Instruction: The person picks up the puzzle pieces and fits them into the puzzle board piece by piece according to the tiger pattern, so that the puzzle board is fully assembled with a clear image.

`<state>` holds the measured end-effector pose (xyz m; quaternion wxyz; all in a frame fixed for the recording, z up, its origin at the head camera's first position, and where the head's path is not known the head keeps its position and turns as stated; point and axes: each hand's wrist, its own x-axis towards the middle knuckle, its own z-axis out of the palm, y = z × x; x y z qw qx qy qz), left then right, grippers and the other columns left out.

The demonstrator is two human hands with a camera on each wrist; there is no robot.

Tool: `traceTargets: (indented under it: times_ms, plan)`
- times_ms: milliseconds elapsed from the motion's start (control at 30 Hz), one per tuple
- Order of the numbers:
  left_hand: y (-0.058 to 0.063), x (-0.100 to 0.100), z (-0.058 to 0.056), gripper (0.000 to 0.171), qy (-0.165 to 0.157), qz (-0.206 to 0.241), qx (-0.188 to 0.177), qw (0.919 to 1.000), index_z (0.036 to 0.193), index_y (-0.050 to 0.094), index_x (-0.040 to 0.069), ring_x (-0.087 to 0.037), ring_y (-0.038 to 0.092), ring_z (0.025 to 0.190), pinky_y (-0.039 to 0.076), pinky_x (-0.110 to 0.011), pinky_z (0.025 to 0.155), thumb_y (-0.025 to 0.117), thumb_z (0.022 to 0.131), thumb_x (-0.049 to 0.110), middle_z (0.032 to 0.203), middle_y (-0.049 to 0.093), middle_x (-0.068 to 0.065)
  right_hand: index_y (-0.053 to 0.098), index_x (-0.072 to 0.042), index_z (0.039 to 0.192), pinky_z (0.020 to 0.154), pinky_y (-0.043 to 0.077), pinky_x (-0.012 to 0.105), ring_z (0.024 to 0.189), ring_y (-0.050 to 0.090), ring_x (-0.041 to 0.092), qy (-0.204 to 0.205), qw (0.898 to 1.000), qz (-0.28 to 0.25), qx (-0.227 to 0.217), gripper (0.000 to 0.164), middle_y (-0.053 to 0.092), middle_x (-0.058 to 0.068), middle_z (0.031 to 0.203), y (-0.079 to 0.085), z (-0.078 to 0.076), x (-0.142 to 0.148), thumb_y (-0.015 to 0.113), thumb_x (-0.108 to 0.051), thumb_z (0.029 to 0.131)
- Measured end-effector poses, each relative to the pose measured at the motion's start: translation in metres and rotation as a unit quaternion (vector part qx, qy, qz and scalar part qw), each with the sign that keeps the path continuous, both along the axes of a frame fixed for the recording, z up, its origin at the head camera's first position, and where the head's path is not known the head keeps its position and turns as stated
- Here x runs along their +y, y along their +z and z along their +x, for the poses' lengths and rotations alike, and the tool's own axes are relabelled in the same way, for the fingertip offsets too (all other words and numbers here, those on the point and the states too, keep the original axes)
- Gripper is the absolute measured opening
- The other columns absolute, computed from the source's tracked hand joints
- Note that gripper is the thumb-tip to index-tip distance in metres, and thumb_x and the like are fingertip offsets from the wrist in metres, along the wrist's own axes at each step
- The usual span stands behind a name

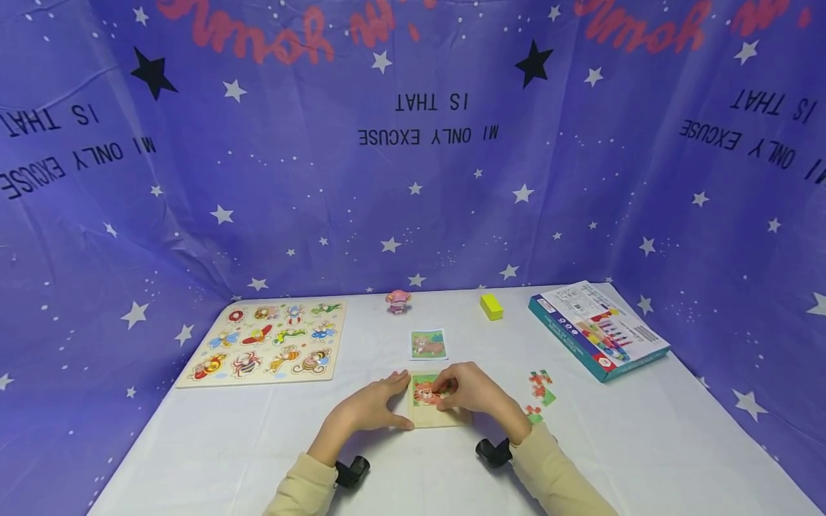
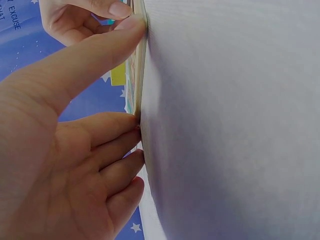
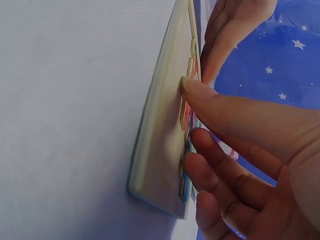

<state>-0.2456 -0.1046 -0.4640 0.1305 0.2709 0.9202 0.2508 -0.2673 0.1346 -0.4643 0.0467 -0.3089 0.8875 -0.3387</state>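
A small wooden jigsaw board point(image 1: 426, 418) lies in front of me, its upper part filled with red and green pieces showing an animal's face. My left hand point(image 1: 373, 405) steadies its left side, thumb at the near corner and fairly straight fingers along the edge; in the left wrist view the thumb and fingertips touch the rim. Over the right half of the board, my right hand point(image 1: 474, 389) pinches a puzzle piece point(image 3: 184, 119) between thumb and fingers, right at the fitted pieces. The fingers partly hide that piece. Bare wood shows along the board's near part.
A picture card point(image 1: 429, 345) lies just beyond the board. Loose puzzle pieces point(image 1: 542, 390) are scattered to the right. Farther out are an insect peg puzzle point(image 1: 258, 344), a pink figurine point(image 1: 398, 302), a yellow block point(image 1: 491, 307) and a flat toy box point(image 1: 600, 330).
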Motion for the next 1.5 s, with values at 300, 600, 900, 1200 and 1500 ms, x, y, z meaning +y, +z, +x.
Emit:
traceTargets:
  times_ms: [300, 600, 900, 1200, 1500]
  plan:
    - [0.001, -0.002, 0.000, 0.093, 0.001, -0.001, 0.004, 1.0000, 0.146, 0.037, 0.000, -0.033, 0.027, 0.141, 0.024, -0.050, 0.115, 0.077, 0.076, 0.046, 0.154, 0.031, -0.014, 0.072, -0.002, 0.099, 0.066, 0.050, 0.023, 0.075, 0.059, 0.020, 0.017, 1.000, -0.023, -0.007, 0.024, 0.070, 0.006, 0.090, 0.006, -0.004, 0.010, 0.081, -0.008, 0.077]
    - [0.000, 0.000, 0.001, 0.092, 0.002, -0.002, 0.003, 1.0000, 0.146, 0.038, 0.001, -0.032, 0.027, 0.141, 0.023, -0.049, 0.115, 0.078, 0.076, 0.045, 0.154, 0.032, -0.012, 0.072, -0.004, 0.102, 0.067, 0.050, 0.026, 0.079, 0.059, 0.016, -0.019, 0.999, -0.018, 0.024, 0.018, 0.069, 0.002, 0.090, 0.007, -0.008, 0.034, 0.073, -0.011, 0.086]
    - [-0.001, 0.001, 0.000, 0.092, 0.000, 0.001, 0.001, 1.0000, 0.147, 0.037, 0.000, -0.031, 0.026, 0.142, 0.023, -0.048, 0.115, 0.079, 0.077, 0.042, 0.154, 0.031, -0.012, 0.073, -0.010, 0.102, 0.068, 0.050, 0.027, 0.079, 0.059, 0.011, -0.065, 0.997, -0.005, 0.034, 0.016, 0.068, -0.006, 0.091, 0.007, -0.011, 0.062, 0.070, -0.018, 0.090]
    - [0.000, 0.002, 0.000, 0.091, -0.005, -0.007, 0.007, 0.9999, 0.147, 0.037, 0.000, -0.031, 0.026, 0.142, 0.023, -0.048, 0.115, 0.078, 0.077, 0.043, 0.154, 0.031, -0.012, 0.072, -0.008, 0.103, 0.070, 0.051, 0.028, 0.081, 0.059, 0.013, -0.092, 0.995, 0.016, 0.029, 0.016, 0.069, -0.001, 0.096, 0.008, -0.007, 0.096, 0.069, -0.016, 0.089]
    - [0.000, 0.001, 0.000, 0.092, -0.001, -0.009, 0.001, 1.0000, 0.147, 0.037, 0.001, -0.030, 0.026, 0.142, 0.023, -0.048, 0.115, 0.078, 0.077, 0.044, 0.155, 0.030, -0.011, 0.071, -0.007, 0.104, 0.064, 0.051, 0.025, 0.081, 0.058, 0.015, -0.111, 0.993, 0.027, 0.020, 0.017, 0.069, 0.002, 0.096, 0.010, -0.007, 0.136, 0.070, -0.012, 0.088]
